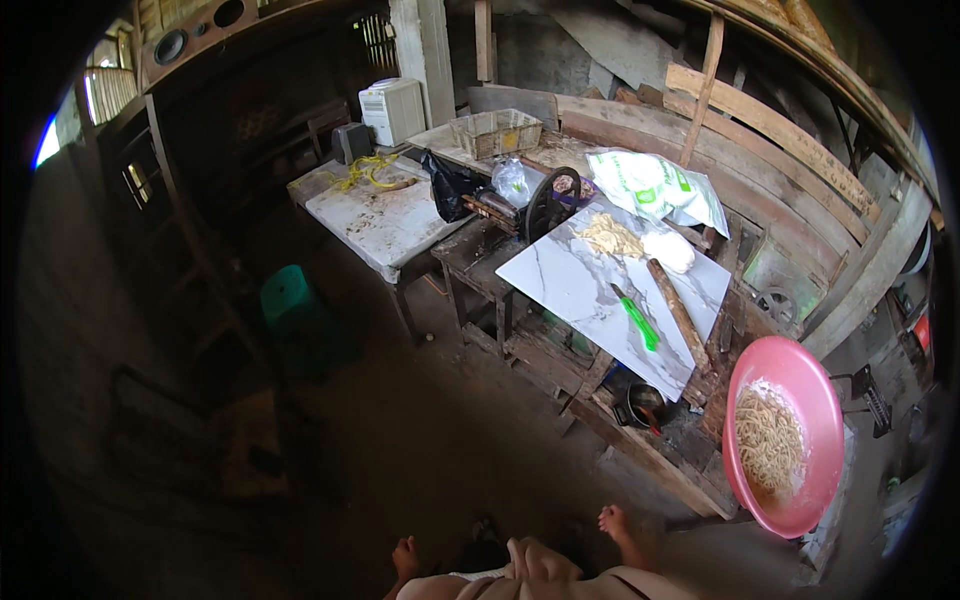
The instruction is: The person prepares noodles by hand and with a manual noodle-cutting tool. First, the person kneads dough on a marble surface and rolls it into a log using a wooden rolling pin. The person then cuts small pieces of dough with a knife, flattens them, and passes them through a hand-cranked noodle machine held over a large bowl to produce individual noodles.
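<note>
My left hand (405,556) hangs low by my side, its fingers curled, with nothing seen in it. On the other side my right hand (613,521) is also curled and apart from everything. Ahead to the right lies a white marble-patterned board (560,270). On it are a green-handled knife (637,318), a long wooden rolling stick (680,318), a pile of pale dough strips (610,236) and a smooth white lump (668,251), perhaps dough. A pink basin (822,420) at the right holds many thin dough strips (768,440) dusted with white powder.
A white-and-green sack (655,188) lies behind the board. Left of it stand a dark hand wheel (552,205) and a black plastic bag (447,186). A dark pot (643,403) sits below the board. A green stool (288,300) and a white-topped table (370,225) stand farther left.
</note>
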Demonstrator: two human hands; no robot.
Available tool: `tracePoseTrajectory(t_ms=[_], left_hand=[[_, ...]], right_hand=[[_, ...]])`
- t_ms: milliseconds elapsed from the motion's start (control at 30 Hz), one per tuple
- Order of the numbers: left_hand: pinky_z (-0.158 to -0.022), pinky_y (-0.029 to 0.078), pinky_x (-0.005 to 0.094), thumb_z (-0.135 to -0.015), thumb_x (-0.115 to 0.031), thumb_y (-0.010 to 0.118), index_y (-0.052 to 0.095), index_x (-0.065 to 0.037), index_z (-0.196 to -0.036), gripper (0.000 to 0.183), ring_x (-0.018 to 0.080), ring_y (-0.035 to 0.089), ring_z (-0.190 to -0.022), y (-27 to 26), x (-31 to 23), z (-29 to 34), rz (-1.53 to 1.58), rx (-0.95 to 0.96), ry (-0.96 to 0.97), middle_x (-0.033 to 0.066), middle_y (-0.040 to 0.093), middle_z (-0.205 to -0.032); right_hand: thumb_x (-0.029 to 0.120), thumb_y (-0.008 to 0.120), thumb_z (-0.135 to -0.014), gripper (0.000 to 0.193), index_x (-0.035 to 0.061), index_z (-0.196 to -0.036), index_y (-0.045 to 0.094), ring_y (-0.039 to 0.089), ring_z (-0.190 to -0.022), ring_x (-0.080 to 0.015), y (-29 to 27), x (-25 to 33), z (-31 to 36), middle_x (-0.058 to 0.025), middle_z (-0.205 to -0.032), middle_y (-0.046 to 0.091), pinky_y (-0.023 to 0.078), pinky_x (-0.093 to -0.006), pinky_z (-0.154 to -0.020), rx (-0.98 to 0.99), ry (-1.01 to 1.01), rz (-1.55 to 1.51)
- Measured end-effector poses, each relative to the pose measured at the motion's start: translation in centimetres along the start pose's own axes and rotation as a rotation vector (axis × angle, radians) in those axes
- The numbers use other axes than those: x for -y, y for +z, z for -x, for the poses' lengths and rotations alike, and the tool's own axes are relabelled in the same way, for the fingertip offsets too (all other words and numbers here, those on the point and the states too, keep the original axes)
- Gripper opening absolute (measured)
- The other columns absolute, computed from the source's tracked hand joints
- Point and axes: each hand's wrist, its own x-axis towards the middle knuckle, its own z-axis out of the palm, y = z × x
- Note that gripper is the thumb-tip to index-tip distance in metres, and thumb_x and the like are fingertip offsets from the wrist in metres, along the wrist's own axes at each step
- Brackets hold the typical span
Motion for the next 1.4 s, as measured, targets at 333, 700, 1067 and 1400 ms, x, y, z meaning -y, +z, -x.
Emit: tracePoseTrajectory(t_ms=[333,700,1067,1400], left_hand=[[-0.073,0.048,0.0439,-0.088,-0.037,0.049,0.062,-0.005,-0.097,0.036,0.0358,0.062,-0.085,2.3,-5.7,-10.6,0.057,0.288,0.127,0.0177,0.065,-0.085],[-0.069,0.049,0.0328,-0.088,-0.031,0.054,0.063,-0.006,-0.095,0.028,0.0202,0.065,-0.076,0.9,-24.0,-27.2,0.222,0.287,0.357,0.0115,0.066,-0.080],[-0.074,0.043,0.0219,-0.095,-0.017,0.046,0.060,-0.001,-0.097,0.021,0.0086,0.054,-0.078,1.5,-60.6,-33.2,0.801,0.709,0.920,0.0020,0.059,-0.083],[-0.073,0.048,0.0292,-0.082,-0.004,0.058,0.044,-0.005,-0.117,0.038,0.0179,0.059,-0.084,14.1,-77.8,-35.8,0.699,0.969,1.118,0.0099,0.060,-0.095]], right_hand=[[0.018,0.050,-0.090,0.017,0.0043,-0.081,0.052,0.052,-0.057,-0.0126,3.7,-2.7,-1.0,-0.0050,-0.068,0.056,0.045,-0.0281,-0.051,0.202,0.426,0.536],[0.014,0.055,-0.088,0.012,0.0027,-0.084,0.054,0.052,-0.068,-0.0121,17.9,16.5,-18.3,-0.0048,-0.072,0.056,0.044,-0.0270,-0.063,0.221,-0.352,0.125],[0.005,0.050,-0.089,0.010,0.0011,-0.090,0.059,0.060,-0.079,-0.0161,12.5,57.8,-16.5,-0.0086,-0.085,0.062,0.047,-0.0278,-0.072,-0.126,-0.937,0.045],[0.016,0.065,-0.077,0.035,0.0025,-0.107,0.053,0.050,-0.105,-0.0317,3.0,64.3,-31.9,-0.0152,-0.108,0.055,0.040,-0.0386,-0.089,-0.690,-0.869,0.674]])
